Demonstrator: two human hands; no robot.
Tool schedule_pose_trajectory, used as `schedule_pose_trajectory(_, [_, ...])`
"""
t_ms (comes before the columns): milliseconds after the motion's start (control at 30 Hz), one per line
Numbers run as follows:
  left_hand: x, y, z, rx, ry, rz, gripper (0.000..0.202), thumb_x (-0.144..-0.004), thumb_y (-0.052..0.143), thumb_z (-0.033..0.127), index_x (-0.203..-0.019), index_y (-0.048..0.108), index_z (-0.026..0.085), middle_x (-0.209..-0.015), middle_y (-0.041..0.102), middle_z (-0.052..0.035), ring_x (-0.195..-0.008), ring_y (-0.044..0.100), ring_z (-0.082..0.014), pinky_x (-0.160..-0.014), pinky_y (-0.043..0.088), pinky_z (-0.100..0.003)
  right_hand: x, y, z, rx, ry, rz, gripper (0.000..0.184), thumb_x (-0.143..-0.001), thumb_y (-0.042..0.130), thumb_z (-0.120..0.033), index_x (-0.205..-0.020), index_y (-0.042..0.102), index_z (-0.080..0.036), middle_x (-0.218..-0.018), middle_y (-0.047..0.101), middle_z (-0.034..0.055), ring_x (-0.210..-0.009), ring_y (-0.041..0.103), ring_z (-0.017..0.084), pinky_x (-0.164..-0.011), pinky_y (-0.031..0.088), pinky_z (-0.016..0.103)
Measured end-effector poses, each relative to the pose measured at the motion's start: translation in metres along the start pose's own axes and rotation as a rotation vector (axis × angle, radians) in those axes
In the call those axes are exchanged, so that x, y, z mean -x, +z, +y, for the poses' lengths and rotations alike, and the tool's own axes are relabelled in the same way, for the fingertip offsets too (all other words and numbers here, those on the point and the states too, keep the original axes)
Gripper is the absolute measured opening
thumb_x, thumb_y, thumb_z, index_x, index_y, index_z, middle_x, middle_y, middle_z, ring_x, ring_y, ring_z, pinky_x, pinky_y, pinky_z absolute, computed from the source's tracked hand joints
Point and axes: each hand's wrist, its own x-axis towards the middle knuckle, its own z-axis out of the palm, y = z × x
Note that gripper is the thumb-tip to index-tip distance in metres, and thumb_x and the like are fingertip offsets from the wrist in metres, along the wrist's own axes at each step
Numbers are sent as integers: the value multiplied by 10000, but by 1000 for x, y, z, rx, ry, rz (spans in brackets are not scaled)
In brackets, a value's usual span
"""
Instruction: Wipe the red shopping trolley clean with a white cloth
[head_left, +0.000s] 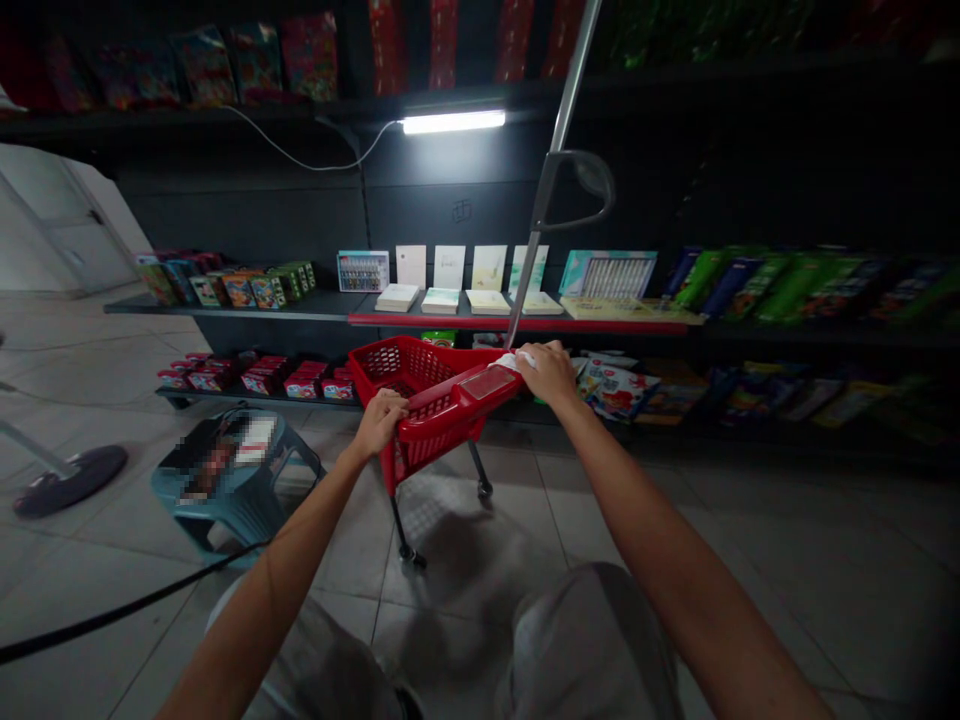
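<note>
A red plastic shopping basket on wheels stands tilted on the tiled floor in front of me. My left hand is closed on its near left rim. My right hand presses a white cloth onto the basket's red top edge, fingers curled over the cloth. A long grey metal handle pole with a grip loop rises from the basket beside my right hand.
Dark shelves behind the basket carry notebooks, boxes and packets. A teal plastic stool with items on it sits at the left. A round fan base and a black cable lie on the floor at far left.
</note>
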Motion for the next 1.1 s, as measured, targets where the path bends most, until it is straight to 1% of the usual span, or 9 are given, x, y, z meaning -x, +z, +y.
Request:
schedule_pose_trajectory(167, [5,-19,-8,7,-3,21,363,-840,385,450,-529,372,263,-582,479,-35,-709,504,-230,-875,457,-404,17,3,-21,-54,47,114,319,-997,470,-375,-923,740,-222,-953,749,98,-1000,522,299,-900,383,416])
schedule_pose_trajectory(300, [14,-20,13,-18,-142,95,325,-875,362,313,-625,554,235,-716,657,-52,-761,600,-226,-802,481,-367,29,1,-37,-61,69,147,317,-1013,454,-367,-925,726,-229,-950,737,93,-1020,526,307,-909,384,425])
schedule_pose_trajectory(367, [18,-10,36,-167,-183,140,247,-891,436,285,-801,659,228,-848,712,-54,-838,632,-243,-815,479,-368,31,-1,-43,-48,78,144,306,-1012,456,-351,-927,723,-227,-964,738,95,-1035,529,308,-914,384,427])
schedule_pose_trajectory(500, [13,23,81,-423,-60,161,268,-954,571,355,-1176,685,259,-1191,711,-109,-1072,639,-307,-879,477,-399,32,-2,-52,-12,57,145,307,-1013,457,-342,-926,726,-223,-985,749,95,-1028,539,306,-893,388,420])
schedule_pose_trajectory(600, [3,45,95,-499,-68,169,413,-981,583,422,-1345,624,231,-1263,668,-160,-1089,647,-336,-873,483,-422,35,-3,-59,-1,27,158,300,-1015,469,-341,-929,728,-215,-976,748,101,-1010,543,302,-877,393,411])
schedule_pose_trajectory(667, [-1,50,94,-546,-116,170,500,-995,565,469,-1413,586,195,-1258,656,-188,-1065,663,-350,-851,488,-428,39,-5,-65,-5,6,162,283,-1014,489,-339,-937,730,-212,-960,746,104,-996,544,298,-879,400,410])
schedule_pose_trajectory(767, [3,43,89,-636,-163,128,586,-1011,511,547,-1472,554,188,-1290,654,-194,-1039,690,-348,-808,499,-410,48,-9,-74,-21,-41,162,259,-1022,523,-357,-953,731,-220,-953,746,91,-990,539,293,-887,411,407])
schedule_pose_trajectory(900, [16,19,85,-735,-212,74,596,-1028,441,590,-1529,528,280,-1398,660,-123,-1031,718,-307,-783,520,-382,61,-17,-84,-99,-113,204,275,-1052,516,-386,-1007,732,-221,-997,754,77,-988,541,275,-902,424,391])
schedule_pose_trajectory(1100, [24,-6,73,-781,-234,111,523,-1044,419,562,-1477,617,346,-1395,712,-48,-1008,752,-287,-758,533,-379,72,-19,-83,-278,-166,242,253,-1054,508,-376,-1012,700,-215,-1000,730,80,-983,553,261,-912,439,386])
